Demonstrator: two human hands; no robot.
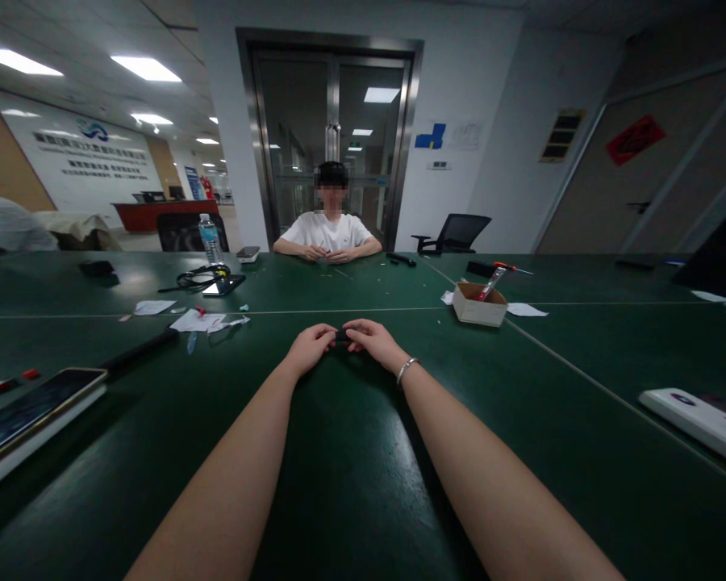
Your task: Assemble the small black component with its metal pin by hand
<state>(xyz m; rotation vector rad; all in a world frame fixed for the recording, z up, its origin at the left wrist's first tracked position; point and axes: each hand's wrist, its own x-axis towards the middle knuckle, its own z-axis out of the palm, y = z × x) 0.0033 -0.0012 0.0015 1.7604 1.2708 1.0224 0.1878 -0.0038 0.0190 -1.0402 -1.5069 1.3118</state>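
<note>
Both my arms reach straight out over the dark green table (351,452). My left hand (310,347) and my right hand (372,339) meet at the middle, fingers curled and pinched on a small dark object (341,336) held between them. It is too small to name. A silver bracelet (406,369) sits on my right wrist.
A person in a white shirt (328,232) sits across the table. A small cardboard box (479,304) with a red-handled tool lies to the right; a white device (698,417) sits near right. A phone (30,407), papers (197,321), a water bottle (209,239) and cables lie left.
</note>
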